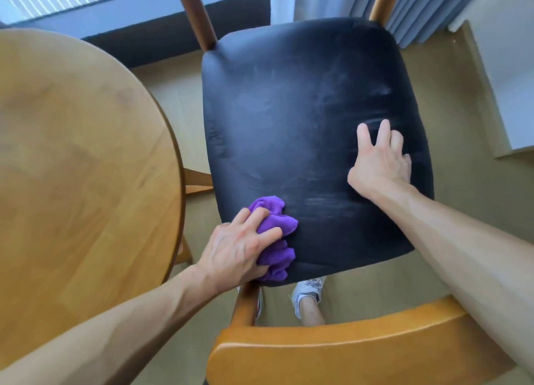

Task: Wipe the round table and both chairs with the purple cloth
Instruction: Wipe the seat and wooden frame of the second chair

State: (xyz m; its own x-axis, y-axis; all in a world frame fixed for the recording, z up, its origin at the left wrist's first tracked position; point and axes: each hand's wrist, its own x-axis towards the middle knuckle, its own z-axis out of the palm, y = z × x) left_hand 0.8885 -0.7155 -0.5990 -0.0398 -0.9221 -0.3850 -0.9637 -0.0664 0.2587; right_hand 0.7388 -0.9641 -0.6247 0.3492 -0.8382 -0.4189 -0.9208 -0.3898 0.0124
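Note:
A chair with a black padded seat [297,124] and a wooden backrest [332,353] stands below me. My left hand [239,248] grips the bunched purple cloth [277,240] and presses it on the seat's near left corner. Fingers spread, my right hand [378,159] rests flat on the right side of the seat. Pale wipe streaks show on the cushion. The round wooden table [78,167] fills the left of the view, close beside the chair.
A window sill and curtain [419,8] run along the far side. A white low unit [508,75] stands at the right. My feet in white shoes [309,295] show under the seat on the beige floor.

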